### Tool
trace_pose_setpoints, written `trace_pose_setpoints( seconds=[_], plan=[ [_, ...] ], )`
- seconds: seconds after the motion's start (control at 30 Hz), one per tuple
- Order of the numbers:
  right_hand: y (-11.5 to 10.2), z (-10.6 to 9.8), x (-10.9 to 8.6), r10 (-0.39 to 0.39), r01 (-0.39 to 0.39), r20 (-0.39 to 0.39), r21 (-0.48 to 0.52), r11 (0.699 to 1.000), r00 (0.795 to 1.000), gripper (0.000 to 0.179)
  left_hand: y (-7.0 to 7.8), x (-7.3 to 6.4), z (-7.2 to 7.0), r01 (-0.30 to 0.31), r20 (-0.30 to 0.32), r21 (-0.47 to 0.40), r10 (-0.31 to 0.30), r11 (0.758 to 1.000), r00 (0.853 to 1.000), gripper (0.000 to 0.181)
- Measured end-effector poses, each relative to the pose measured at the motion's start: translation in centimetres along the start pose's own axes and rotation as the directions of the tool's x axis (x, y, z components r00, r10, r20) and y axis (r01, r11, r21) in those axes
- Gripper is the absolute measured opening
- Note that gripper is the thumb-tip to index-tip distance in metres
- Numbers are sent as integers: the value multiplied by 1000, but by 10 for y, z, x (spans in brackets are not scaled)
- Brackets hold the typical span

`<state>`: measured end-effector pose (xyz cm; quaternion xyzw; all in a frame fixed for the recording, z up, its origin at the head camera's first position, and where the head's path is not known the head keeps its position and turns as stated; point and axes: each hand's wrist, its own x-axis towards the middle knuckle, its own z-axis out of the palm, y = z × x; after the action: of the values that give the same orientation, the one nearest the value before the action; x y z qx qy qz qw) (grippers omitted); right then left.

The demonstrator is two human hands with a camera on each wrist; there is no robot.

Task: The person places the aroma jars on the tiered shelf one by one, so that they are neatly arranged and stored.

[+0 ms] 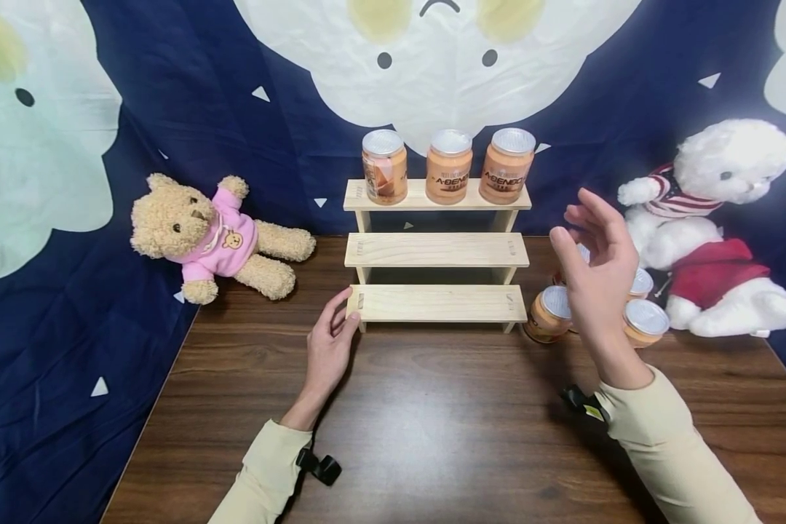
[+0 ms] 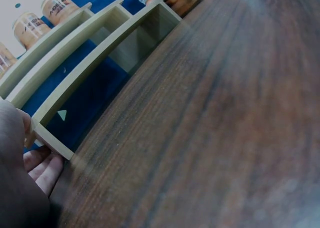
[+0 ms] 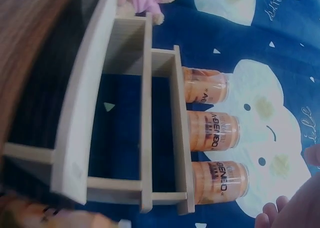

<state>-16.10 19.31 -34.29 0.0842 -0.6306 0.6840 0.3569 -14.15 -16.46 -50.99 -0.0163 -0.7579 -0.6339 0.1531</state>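
A three-step wooden display shelf (image 1: 436, 249) stands on the table. Three orange jars (image 1: 448, 175) with silver lids stand in a row on its top step. My left hand (image 1: 328, 352) holds the left end of the lowest step; in the left wrist view, its fingers (image 2: 49, 174) lie along the outside of the end support. Raised to the right of the shelf, my right hand (image 1: 600, 280) holds nothing, its fingers loosely bent and apart from the thumb. Below and behind it, several more orange jars (image 1: 646, 324) stand on the table, partly hidden by that hand.
A tan teddy bear (image 1: 196, 225) in a pink top leans at the back left. At the right sits a white bear (image 1: 727, 218) with red shorts, close to the table jars. A dark blue cloth (image 1: 282, 145) with cloud shapes hangs behind the brown wooden table (image 1: 426, 429).
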Motion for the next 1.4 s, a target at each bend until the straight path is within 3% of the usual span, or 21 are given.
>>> trace_pose_setpoints(
  seconds=[0.13,0.37,0.53,0.73,1.0,1.2,1.33,1.4],
  plan=[
    [3,-14,-9,-20,20,-13,19,1000,1000,47,1,-2,0,-11,2,-22,11,1000,1000,45],
    [12,-46,-26,-24,25,-21,32,999,999,50,-23,5,-2,6,9,-25,-6,1000,1000,45],
    [17,-67,-36,-47,47,-20,24,999,999,52,-16,4,-1,5,16,-15,-5,1000,1000,46],
    [21,-87,-45,-80,82,-70,18,996,994,49,-11,1,-1,5,10,-6,-5,1000,1000,45],
    [24,-117,-54,-77,61,-132,-122,991,988,49,-6,0,0,-32,0,-36,32,999,999,44],
    [22,-141,-55,-77,33,-143,-291,956,987,48,-5,1,0,-14,2,-27,14,1000,1000,45],
    [22,-154,-57,-69,12,-154,-347,938,986,48,-18,4,-1,10,11,-35,-10,999,1000,46],
    [24,-159,-57,-62,0,-159,-364,932,985,48,-33,8,-2,37,13,-31,-37,999,999,47]
  ],
)
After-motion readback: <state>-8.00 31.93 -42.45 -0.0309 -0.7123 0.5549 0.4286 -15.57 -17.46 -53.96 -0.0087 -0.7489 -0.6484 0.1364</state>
